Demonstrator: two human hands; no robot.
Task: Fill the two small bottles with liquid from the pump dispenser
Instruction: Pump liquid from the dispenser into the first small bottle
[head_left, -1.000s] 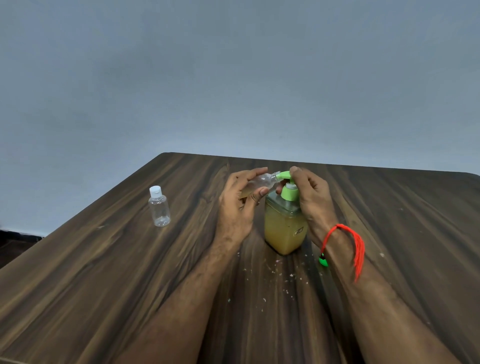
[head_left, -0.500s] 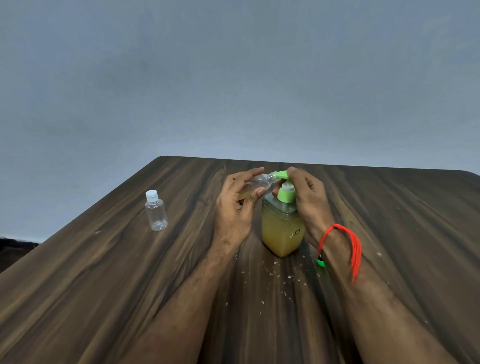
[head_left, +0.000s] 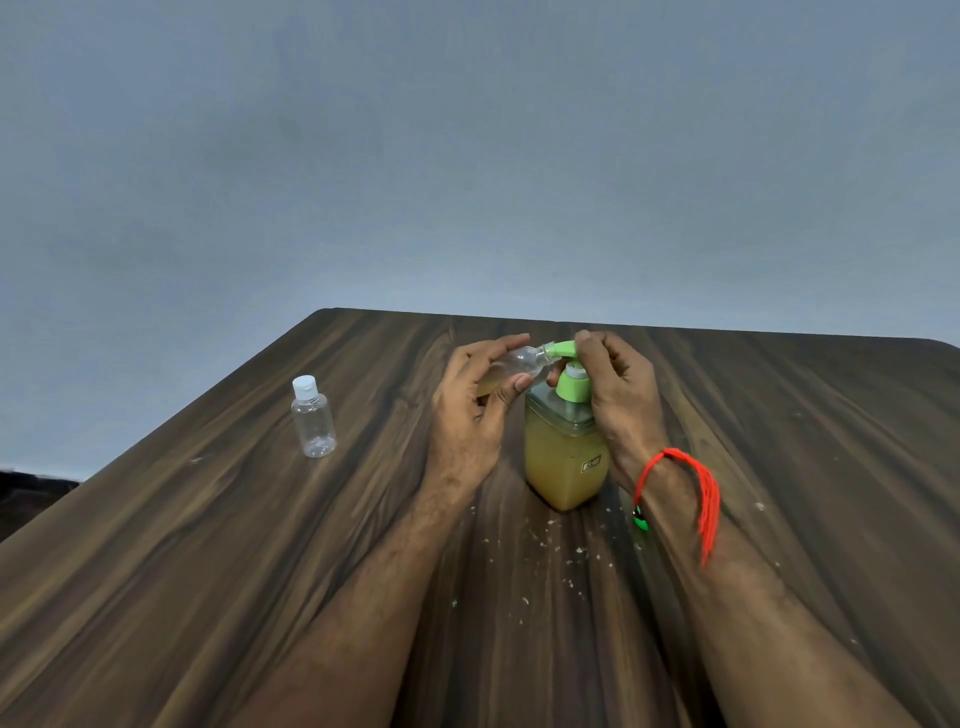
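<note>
A pump dispenser (head_left: 563, 457) with yellow liquid and a green pump head stands mid-table. My left hand (head_left: 470, 410) holds a small clear bottle (head_left: 514, 364) on its side, its mouth against the green nozzle; some yellowish liquid lies in it. My right hand (head_left: 618, 395) curls over the pump head, fingers on top of it. A second small clear bottle (head_left: 313, 423) with a white cap stands upright at the left, apart from both hands, and looks empty.
The dark wooden table (head_left: 208, 571) carries pale crumbs (head_left: 545, 540) in front of the dispenser. Its left edge (head_left: 156, 410) and far edge (head_left: 675, 327) are near. A red thread bracelet (head_left: 696, 493) hangs on my right wrist.
The pump head has come up a little under my right hand after sitting lower half a second ago. The view has shifted slightly. The left hand still holds the bottle at the nozzle.
</note>
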